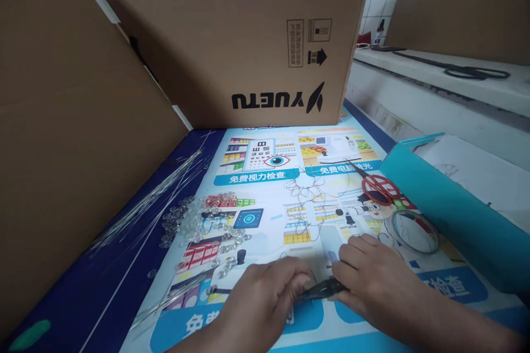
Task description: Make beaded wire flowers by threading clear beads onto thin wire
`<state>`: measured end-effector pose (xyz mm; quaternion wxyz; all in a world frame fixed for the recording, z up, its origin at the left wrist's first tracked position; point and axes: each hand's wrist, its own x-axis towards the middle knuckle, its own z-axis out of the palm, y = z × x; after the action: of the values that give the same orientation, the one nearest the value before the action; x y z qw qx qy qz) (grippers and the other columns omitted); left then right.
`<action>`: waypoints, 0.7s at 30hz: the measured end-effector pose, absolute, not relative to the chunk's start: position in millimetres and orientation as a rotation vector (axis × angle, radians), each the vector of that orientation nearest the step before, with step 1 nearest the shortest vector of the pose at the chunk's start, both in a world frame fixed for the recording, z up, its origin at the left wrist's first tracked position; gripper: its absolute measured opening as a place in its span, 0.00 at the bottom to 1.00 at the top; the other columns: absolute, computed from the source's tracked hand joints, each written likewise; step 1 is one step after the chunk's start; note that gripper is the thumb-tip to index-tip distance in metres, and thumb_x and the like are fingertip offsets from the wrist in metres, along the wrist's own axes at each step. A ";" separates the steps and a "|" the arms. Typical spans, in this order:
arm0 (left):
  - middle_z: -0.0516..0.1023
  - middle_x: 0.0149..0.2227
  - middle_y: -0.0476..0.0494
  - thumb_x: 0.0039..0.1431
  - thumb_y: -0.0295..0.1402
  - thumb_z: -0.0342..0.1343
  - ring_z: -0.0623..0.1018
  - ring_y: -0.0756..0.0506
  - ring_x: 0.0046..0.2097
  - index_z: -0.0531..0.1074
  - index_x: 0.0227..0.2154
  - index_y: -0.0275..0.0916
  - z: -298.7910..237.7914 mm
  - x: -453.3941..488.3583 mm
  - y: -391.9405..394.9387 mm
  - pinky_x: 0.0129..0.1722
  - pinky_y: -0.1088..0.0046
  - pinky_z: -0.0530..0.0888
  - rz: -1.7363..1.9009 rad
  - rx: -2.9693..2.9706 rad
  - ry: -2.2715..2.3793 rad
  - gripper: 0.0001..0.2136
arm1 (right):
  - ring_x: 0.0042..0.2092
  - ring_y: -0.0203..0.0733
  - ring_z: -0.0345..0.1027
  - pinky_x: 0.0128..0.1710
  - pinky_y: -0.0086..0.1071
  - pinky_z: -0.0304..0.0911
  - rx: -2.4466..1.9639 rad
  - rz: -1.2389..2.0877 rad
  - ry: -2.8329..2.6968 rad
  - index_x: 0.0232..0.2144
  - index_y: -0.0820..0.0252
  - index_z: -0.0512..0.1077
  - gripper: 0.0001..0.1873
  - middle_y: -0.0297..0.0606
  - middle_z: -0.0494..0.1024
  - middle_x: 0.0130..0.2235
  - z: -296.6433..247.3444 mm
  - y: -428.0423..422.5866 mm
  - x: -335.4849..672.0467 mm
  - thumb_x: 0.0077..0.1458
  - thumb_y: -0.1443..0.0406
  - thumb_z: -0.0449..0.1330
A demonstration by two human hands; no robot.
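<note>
My right hand (368,270) is closed around a pair of dark pliers (325,289), whose jaws point left. My left hand (275,292) is pinched at the tip of the pliers. A thin bit of wire shows by its fingertips, mostly hidden by the fingers. Beyond both hands lie several pieces of thin wire bent into loops (306,187). Many clear round beads (186,218) are spread to the left, some trailing toward my left hand. A bundle of straight thin wires (153,198) lies farther left, with more wires (171,300) near my left wrist.
Red-handled scissors (379,188) and a round clear roll (414,231) lie right of the loops. A teal box (447,209) stands at the right. Large cardboard (248,38) walls the back and left. Black scissors (467,70) rest on a ledge.
</note>
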<state>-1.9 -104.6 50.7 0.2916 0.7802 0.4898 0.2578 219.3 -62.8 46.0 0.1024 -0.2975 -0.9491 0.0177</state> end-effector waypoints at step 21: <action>0.74 0.21 0.52 0.65 0.42 0.42 0.74 0.52 0.19 0.60 0.28 0.38 52.8 -5.2 -93.8 0.17 0.81 0.63 0.544 1.247 1.206 0.14 | 0.37 0.47 0.62 0.41 0.45 0.53 -0.577 -0.431 -2.688 0.38 0.64 0.71 0.12 0.42 0.73 0.34 51.9 -72.5 224.9 0.58 0.72 0.48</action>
<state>-5.2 -93.8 52.8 0.6143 0.5411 0.5235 0.2362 224.9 -72.5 51.9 0.1783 -0.2041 -0.9504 -0.1523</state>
